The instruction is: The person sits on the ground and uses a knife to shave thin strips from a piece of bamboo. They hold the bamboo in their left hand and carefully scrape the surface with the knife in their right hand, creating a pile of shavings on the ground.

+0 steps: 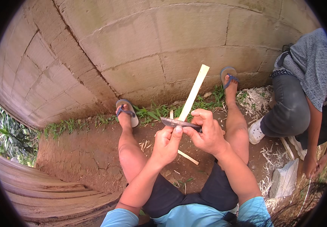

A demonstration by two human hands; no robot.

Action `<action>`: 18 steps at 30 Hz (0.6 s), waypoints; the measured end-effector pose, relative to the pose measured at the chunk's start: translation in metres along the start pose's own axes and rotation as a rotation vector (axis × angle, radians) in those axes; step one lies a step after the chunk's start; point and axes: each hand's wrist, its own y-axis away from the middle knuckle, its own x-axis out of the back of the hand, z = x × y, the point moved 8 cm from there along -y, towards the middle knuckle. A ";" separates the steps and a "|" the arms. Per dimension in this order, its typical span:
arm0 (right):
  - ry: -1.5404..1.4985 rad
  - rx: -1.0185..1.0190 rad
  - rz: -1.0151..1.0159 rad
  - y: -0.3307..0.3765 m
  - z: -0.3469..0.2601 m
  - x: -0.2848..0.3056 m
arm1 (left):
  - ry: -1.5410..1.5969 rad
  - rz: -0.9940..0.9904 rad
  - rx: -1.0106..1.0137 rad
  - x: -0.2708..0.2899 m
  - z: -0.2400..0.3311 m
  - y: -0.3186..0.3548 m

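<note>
In front of my body, both hands meet over my lap. My right hand [208,134] is closed around the handle end of a knife [175,123], whose dark blade lies crosswise, its tip toward the left. My left hand [166,142] is closed at the base of a flat, pale yellow bamboo strip [194,92], with the thumb up against the near edge of the blade. The strip stands out away from me, slanting up to the right, and the blade crosses its lower end. Fingers hide the strip's lower tip and most of the knife handle.
A block wall [133,41] rises beyond my sandalled feet, with grass [152,113] along its base. Another pale strip [188,157] lies on the dirt below my hands. At right, a person [292,102] sits beside a stone block [284,178] and shavings [256,100]. Wooden boards [46,193] lie lower left.
</note>
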 end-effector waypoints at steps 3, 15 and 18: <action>0.056 -0.006 -0.022 -0.002 -0.003 0.001 | 0.045 0.026 -0.021 -0.003 0.004 0.000; 0.085 -0.024 -0.055 -0.002 -0.004 0.001 | 0.160 0.035 0.075 -0.001 -0.002 0.004; 0.088 -0.026 -0.101 -0.005 -0.003 0.004 | 0.099 0.026 0.110 -0.001 -0.004 0.004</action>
